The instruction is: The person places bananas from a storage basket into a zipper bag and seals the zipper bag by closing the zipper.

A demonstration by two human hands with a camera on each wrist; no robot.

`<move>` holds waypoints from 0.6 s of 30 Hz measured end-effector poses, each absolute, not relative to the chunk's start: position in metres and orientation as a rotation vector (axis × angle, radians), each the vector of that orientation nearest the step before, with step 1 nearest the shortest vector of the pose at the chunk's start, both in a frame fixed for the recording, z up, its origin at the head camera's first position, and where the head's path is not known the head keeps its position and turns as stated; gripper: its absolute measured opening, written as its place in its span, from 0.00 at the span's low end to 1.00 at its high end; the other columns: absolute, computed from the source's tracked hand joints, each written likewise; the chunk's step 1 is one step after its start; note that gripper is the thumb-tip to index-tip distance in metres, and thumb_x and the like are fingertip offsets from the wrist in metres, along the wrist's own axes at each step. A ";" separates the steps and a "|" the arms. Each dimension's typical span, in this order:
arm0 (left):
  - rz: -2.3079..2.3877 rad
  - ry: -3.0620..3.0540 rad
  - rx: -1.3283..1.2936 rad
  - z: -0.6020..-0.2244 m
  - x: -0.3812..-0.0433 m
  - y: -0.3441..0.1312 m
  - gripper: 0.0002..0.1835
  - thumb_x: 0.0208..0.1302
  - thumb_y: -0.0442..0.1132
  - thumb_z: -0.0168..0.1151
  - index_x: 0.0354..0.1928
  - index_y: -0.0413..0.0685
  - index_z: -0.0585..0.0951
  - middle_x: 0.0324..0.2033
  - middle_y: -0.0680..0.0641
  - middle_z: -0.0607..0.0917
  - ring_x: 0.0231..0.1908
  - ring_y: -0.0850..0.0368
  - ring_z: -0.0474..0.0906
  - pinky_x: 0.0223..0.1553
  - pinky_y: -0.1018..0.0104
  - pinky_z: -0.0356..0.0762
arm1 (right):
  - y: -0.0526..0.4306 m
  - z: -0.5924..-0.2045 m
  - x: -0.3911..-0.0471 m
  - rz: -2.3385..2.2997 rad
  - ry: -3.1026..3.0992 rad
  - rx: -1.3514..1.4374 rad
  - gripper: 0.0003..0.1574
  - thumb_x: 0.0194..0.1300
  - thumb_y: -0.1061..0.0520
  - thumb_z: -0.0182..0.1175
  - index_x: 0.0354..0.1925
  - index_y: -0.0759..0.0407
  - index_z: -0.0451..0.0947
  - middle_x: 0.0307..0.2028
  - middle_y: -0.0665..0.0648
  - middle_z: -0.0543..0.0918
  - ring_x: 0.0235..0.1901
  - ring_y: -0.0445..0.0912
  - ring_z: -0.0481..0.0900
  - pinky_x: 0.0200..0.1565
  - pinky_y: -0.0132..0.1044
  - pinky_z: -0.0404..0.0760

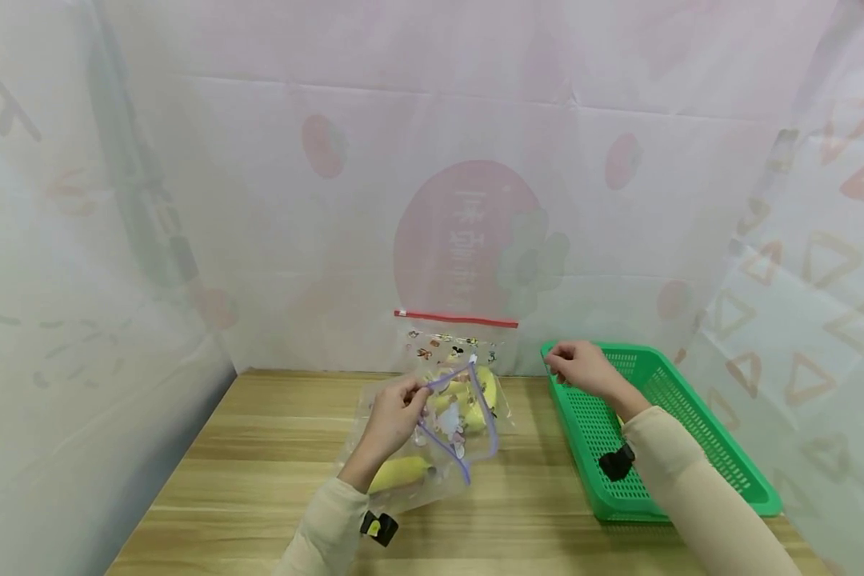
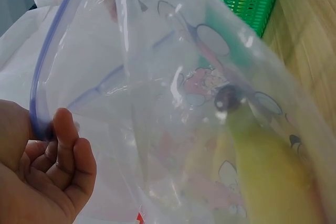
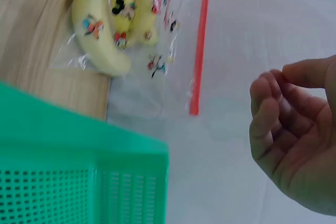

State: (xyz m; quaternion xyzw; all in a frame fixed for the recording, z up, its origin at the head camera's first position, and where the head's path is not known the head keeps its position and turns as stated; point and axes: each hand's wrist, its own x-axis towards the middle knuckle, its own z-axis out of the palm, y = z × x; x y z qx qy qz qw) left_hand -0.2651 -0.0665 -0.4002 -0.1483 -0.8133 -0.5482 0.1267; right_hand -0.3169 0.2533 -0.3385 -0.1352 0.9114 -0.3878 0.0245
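My left hand (image 1: 398, 412) pinches the purple zip edge of a clear printed zip bag (image 2: 157, 77) between thumb and forefinger. The mouth of this bag gapes toward the right, and one banana (image 2: 273, 177) with a dark tip lies inside. Over the far left corner of a green basket (image 1: 698, 424) hangs my right hand (image 1: 583, 368). Its fingers (image 3: 265, 116) are loosely curled, thumb tip close to the forefinger, with nothing visible between them. Behind the purple-edged bag, a second zip bag with a red slider strip (image 3: 199, 51) contains several bananas (image 3: 100, 30).
The green basket stands at the right of the wooden table (image 1: 223, 464), with a bit of something yellow (image 1: 621, 420) showing beside the right sleeve. A printed pale curtain (image 1: 259, 200) closes off the back and both sides. The red-strip bag leans near the back curtain.
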 end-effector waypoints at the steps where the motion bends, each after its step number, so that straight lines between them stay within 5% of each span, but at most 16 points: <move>1: -1.600 -2.374 -0.430 -0.401 -0.265 -0.067 0.09 0.69 0.35 0.54 0.32 0.40 0.81 0.19 0.50 0.78 0.20 0.59 0.75 0.17 0.69 0.72 | 0.258 -0.340 -0.318 -1.185 2.844 -0.384 0.14 0.72 0.55 0.49 0.36 0.63 0.77 0.29 0.60 0.79 0.29 0.55 0.76 0.30 0.46 0.76; 7: -1.629 -2.398 -0.437 -0.404 -0.263 -0.072 0.10 0.69 0.35 0.53 0.35 0.37 0.81 0.20 0.50 0.78 0.21 0.58 0.76 0.19 0.67 0.75 | 0.282 -0.353 -0.328 -1.034 2.987 -0.254 0.16 0.71 0.57 0.47 0.42 0.65 0.78 0.34 0.59 0.79 0.23 0.47 0.67 0.29 0.40 0.68; 10: -1.631 -2.410 -0.430 -0.404 -0.262 -0.075 0.09 0.69 0.36 0.53 0.34 0.40 0.81 0.20 0.51 0.78 0.21 0.58 0.76 0.20 0.67 0.75 | 0.292 -0.363 -0.333 -0.992 3.000 -0.237 0.15 0.70 0.60 0.45 0.32 0.65 0.76 0.23 0.54 0.73 0.19 0.44 0.58 0.27 0.39 0.63; 13: -1.620 -2.428 -0.422 -0.405 -0.262 -0.077 0.09 0.69 0.36 0.54 0.33 0.43 0.81 0.19 0.51 0.78 0.21 0.58 0.75 0.19 0.68 0.74 | 0.302 -0.374 -0.338 -0.938 2.988 -0.226 0.17 0.67 0.64 0.42 0.20 0.61 0.64 0.15 0.52 0.57 0.16 0.42 0.48 0.24 0.37 0.57; 18: -1.617 -2.435 -0.431 -0.408 -0.262 -0.078 0.09 0.69 0.35 0.54 0.32 0.44 0.81 0.19 0.51 0.78 0.20 0.59 0.74 0.18 0.69 0.72 | 0.320 -0.392 -0.342 -0.783 3.000 -0.205 0.15 0.65 0.65 0.44 0.22 0.69 0.69 0.18 0.61 0.69 0.14 0.40 0.49 0.24 0.37 0.61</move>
